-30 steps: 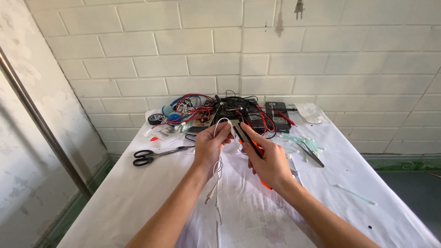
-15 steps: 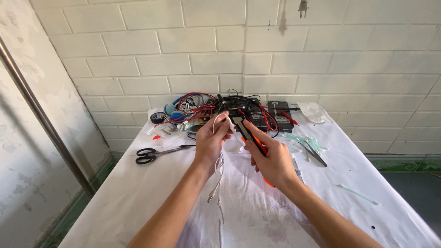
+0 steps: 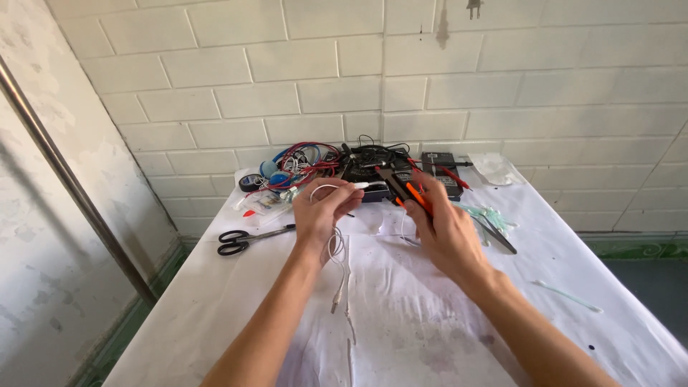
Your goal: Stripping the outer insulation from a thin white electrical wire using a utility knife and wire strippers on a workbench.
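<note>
My left hand (image 3: 322,213) pinches a thin white cable (image 3: 338,251) near its end, holding the tip out to the right; the rest of the cable hangs down in loops to the white table (image 3: 215,315). My right hand (image 3: 444,226) grips a pair of pliers (image 3: 405,188) with orange and black handles. The plier jaws point left and meet the white cable's tip between the two hands, above the table.
Black-handled scissors (image 3: 247,238) lie to the left. A tangle of red, blue and black wires (image 3: 308,161) and a black device (image 3: 441,172) sit at the back by the brick wall. Pale green cable ties (image 3: 487,215) lie to the right, one more (image 3: 566,295) nearer.
Both hands have stayed close together over the table; the pliers have closed in on the cable's tip. The view has shifted slightly.
</note>
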